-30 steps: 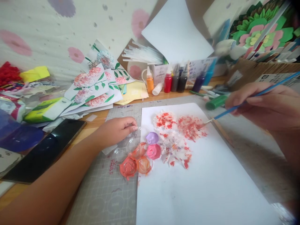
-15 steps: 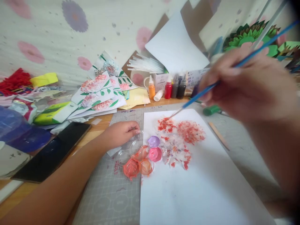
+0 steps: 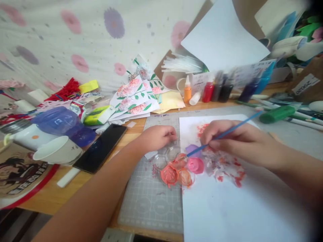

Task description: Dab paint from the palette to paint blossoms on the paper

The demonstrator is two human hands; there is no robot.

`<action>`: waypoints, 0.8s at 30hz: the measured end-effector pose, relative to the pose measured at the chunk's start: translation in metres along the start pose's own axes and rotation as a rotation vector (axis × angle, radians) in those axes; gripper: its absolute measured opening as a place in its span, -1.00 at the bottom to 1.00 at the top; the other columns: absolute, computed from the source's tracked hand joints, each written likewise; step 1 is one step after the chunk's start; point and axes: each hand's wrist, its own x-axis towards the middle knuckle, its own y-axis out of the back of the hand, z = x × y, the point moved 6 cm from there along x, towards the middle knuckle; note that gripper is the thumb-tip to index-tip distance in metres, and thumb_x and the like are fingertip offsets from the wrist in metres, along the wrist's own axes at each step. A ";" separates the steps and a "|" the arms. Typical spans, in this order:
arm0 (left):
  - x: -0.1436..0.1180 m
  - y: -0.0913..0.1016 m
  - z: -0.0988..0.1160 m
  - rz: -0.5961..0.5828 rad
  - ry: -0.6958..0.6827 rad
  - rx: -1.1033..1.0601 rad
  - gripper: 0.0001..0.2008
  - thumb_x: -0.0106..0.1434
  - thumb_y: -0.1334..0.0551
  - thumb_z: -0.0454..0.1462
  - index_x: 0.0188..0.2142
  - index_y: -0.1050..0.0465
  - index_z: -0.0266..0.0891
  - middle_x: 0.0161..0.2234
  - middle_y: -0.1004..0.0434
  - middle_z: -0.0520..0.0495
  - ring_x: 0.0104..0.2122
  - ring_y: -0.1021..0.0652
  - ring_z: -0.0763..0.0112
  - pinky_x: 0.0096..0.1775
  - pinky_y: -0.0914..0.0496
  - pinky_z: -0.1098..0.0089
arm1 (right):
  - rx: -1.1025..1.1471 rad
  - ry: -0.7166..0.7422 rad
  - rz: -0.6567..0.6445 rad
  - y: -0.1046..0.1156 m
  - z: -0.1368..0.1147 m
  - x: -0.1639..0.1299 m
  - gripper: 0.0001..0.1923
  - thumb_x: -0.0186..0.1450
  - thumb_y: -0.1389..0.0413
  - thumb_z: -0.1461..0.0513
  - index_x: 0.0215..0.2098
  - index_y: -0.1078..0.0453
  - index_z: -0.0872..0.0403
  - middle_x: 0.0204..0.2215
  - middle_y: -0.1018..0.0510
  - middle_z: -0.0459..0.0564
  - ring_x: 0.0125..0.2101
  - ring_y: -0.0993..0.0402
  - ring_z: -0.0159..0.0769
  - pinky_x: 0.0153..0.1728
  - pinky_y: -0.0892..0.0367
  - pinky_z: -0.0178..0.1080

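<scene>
A blue paintbrush (image 3: pixel 234 128) is held in my right hand (image 3: pixel 234 139), thumb and fingers closed round its handle. Its tip dips into an orange well of the clear plastic paint palette (image 3: pixel 174 153), which also carries coral, pink and purple paint. At the palette's far edge, my left hand (image 3: pixel 160 137) has its fingers curled in and pinched on the rim. White paper (image 3: pixel 209 211) lies under the right hand and partly under the palette. Dabbed red and pale purple blotches (image 3: pixel 227 168) mark it; the hand hides some of them.
A grey cutting mat (image 3: pixel 148 201) lies beneath. Left are a phone (image 3: pixel 101 148), a paper cup (image 3: pixel 58 151) and a purple container (image 3: pixel 63 124). Behind stand flower paintings (image 3: pixel 136 97), an orange bottle (image 3: pixel 187 92) and a red bottle (image 3: pixel 208 92). A green bottle (image 3: pixel 277 114) lies right.
The brush has come down and left, from the red blotch on the paper to the palette's orange well. My view has swung left; my left hand stays at the palette rim.
</scene>
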 end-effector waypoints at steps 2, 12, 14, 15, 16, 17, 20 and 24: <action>0.001 0.000 0.000 0.000 -0.006 -0.010 -0.76 0.28 -0.11 -0.10 -0.29 -0.48 -0.15 -0.39 -0.55 0.06 -0.37 -0.49 0.40 -0.32 -0.27 0.41 | -0.029 0.011 0.010 0.002 -0.001 -0.001 -0.90 0.25 -0.07 0.27 -0.40 -0.40 0.11 -0.54 -0.44 -0.10 -0.59 -0.33 -0.58 -0.61 -0.27 -0.56; -0.001 0.000 0.004 -0.004 -0.018 -0.035 -0.73 0.28 -0.11 -0.07 -0.29 -0.47 -0.17 -0.50 -0.48 0.09 -0.49 -0.44 0.45 -0.39 -0.25 0.43 | -0.129 0.211 -0.008 -0.006 -0.024 -0.009 -0.86 0.34 -0.05 0.23 -0.35 -0.43 0.04 -0.43 -0.54 -0.11 -0.41 -0.50 -0.54 -0.49 -0.38 -0.57; -0.001 0.001 0.005 0.009 -0.028 -0.020 -0.74 0.28 -0.12 -0.08 -0.30 -0.47 -0.17 -0.49 -0.50 0.09 -0.48 -0.45 0.44 -0.38 -0.25 0.43 | -0.153 0.213 0.012 -0.005 -0.025 -0.009 -0.87 0.33 -0.05 0.26 -0.34 -0.43 0.03 -0.42 -0.54 -0.13 -0.42 -0.50 -0.54 -0.50 -0.37 -0.57; -0.001 0.002 0.005 0.018 -0.030 -0.009 -0.74 0.28 -0.12 -0.09 -0.30 -0.47 -0.18 -0.47 -0.51 0.08 -0.46 -0.45 0.44 -0.37 -0.25 0.43 | -0.158 0.218 0.028 -0.004 -0.026 -0.010 -0.88 0.34 -0.05 0.25 -0.34 -0.42 0.02 -0.42 -0.54 -0.14 -0.42 -0.50 -0.55 -0.49 -0.38 -0.58; -0.001 0.002 0.005 0.023 -0.031 0.002 -0.74 0.28 -0.12 -0.08 -0.30 -0.47 -0.18 -0.46 -0.52 0.08 -0.45 -0.46 0.44 -0.37 -0.25 0.43 | -0.163 0.223 0.033 -0.005 -0.026 -0.010 -0.88 0.35 -0.05 0.25 -0.33 -0.41 0.01 -0.41 -0.54 -0.16 -0.41 -0.50 -0.56 -0.48 -0.38 -0.58; -0.001 0.002 0.005 0.026 -0.032 0.011 -0.73 0.28 -0.12 -0.08 -0.31 -0.47 -0.18 -0.45 -0.52 0.07 -0.44 -0.46 0.43 -0.36 -0.25 0.43 | -0.166 0.234 0.034 -0.005 -0.027 -0.011 -0.88 0.36 -0.05 0.23 -0.33 -0.40 0.00 -0.40 -0.54 -0.17 -0.39 -0.51 -0.56 -0.48 -0.38 -0.59; -0.001 0.002 0.006 0.026 -0.044 0.028 -0.71 0.28 -0.10 -0.06 -0.32 -0.46 -0.19 -0.46 -0.50 0.08 -0.44 -0.45 0.43 -0.37 -0.24 0.42 | -0.173 0.303 -0.006 -0.010 -0.031 -0.016 -0.91 0.39 -0.03 0.22 -0.25 -0.38 -0.02 -0.34 -0.54 -0.16 -0.30 -0.52 -0.55 -0.41 -0.42 -0.58; 0.000 0.002 0.006 0.040 -0.056 0.029 -0.72 0.28 -0.10 -0.07 -0.32 -0.46 -0.20 -0.44 -0.51 0.07 -0.41 -0.45 0.42 -0.33 -0.23 0.41 | -0.129 0.322 -0.041 -0.011 -0.030 -0.022 -0.89 0.40 0.00 0.25 -0.19 -0.36 -0.02 -0.32 -0.53 -0.12 -0.35 -0.50 -0.54 -0.50 -0.37 -0.56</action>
